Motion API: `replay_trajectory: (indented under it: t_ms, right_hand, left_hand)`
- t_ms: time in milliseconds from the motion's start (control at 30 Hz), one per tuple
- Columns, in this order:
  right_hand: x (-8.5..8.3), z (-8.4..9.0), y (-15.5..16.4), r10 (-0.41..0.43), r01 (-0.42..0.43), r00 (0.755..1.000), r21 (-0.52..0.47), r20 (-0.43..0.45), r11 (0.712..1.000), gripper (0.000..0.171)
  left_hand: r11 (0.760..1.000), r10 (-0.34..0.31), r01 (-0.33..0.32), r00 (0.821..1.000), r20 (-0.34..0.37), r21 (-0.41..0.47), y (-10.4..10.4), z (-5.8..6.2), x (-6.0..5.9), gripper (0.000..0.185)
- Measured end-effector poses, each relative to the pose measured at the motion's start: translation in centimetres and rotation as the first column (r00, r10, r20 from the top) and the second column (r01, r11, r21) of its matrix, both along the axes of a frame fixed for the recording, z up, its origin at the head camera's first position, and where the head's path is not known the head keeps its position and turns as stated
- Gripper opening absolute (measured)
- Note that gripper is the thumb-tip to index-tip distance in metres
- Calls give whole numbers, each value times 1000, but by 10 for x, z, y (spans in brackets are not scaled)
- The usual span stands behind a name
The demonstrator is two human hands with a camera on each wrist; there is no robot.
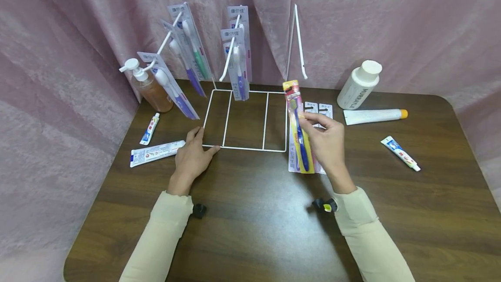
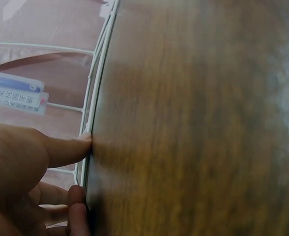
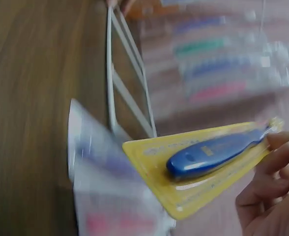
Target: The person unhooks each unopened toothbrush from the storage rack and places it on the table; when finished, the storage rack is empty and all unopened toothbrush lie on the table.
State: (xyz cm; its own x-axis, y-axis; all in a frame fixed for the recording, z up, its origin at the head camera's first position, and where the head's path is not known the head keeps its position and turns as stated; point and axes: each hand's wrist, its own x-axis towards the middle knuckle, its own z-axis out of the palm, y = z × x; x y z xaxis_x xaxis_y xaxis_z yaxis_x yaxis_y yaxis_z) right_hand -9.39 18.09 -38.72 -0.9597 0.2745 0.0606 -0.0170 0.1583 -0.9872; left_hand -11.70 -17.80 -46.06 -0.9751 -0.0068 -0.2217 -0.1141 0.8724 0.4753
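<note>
A person's right hand [image 1: 326,142] pinches a yellow toothbrush pack [image 1: 299,129] between thumb and fingers, holding it tilted above the table [image 1: 254,221], just right of a white wire rack [image 1: 246,119]. The left hand [image 1: 192,158] rests flat, fingers relaxed, touching the rack's near-left corner. More packs [image 1: 317,110] lie beneath.

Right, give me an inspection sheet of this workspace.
Surface: dark wooden table.
Job's things: yellow-carded blue toothbrush pack; white wire rack hung with toothbrush packs.
Clutter: toothpaste tubes, pump bottle, white bottle, flat packs under the yellow one.
Grips: right hand pinches the yellow pack; left hand rests at the rack's front corner.
Cables: nothing seen.
Surroundings: pink curtain.
</note>
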Motion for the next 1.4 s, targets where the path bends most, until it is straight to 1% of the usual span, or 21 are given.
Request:
replay_trajectory:
  t_ms: [67,100,167,233,267,300,367,567,667,933,1100,1200,1400]
  right_hand:
    - [0,-6,24,-70,67,994,29,84,997,27]
    - [0,-9,35,-105,100,986,39,133,994,30]
    - [-1,-15,56,-168,159,958,57,234,986,34]
    - [-3,-20,74,-208,197,924,66,322,978,39]
    - [-4,-23,82,-220,208,909,72,353,975,40]
    - [-5,-26,89,-229,213,896,84,381,973,41]
    - [-8,-32,98,-231,207,879,104,417,973,42]
    - [-11,-44,109,-231,173,844,163,485,971,47]
    - [-12,-49,109,-228,153,835,185,500,971,47]
    - [-14,-56,109,-226,128,848,230,479,965,42]
    - [-14,-55,108,-251,120,851,293,462,948,41]
    - [-14,-55,107,-268,117,846,330,462,937,41]
    - [-14,-52,105,-287,114,841,368,458,923,40]
  left_hand:
    - [1000,-1,1,1000,-1,-4,1,0,-1,95]
    - [1000,-2,2,1000,0,-6,1,0,-1,95]
    - [1000,-3,3,1000,-1,-6,2,0,-1,95]
    - [1000,-4,4,1000,-4,-8,2,0,-1,95]
    - [1000,-5,5,1000,-5,-8,1,0,-1,94]
    - [1000,-5,5,1000,-7,-10,1,-1,-1,94]
    - [1000,-6,6,1000,-14,-13,1,-1,0,94]
    - [1000,-17,16,1000,-23,-8,-1,-2,2,95]
    - [1000,-15,15,1000,-23,-4,0,-3,2,95]
    - [1000,-10,10,999,-32,-18,-1,-5,0,94]
    - [1000,-8,7,999,-32,-22,-1,-6,0,94]
    - [1000,-7,6,999,-35,-22,-1,-7,0,94]
    - [1000,-7,6,999,-35,-19,-1,-6,0,94]
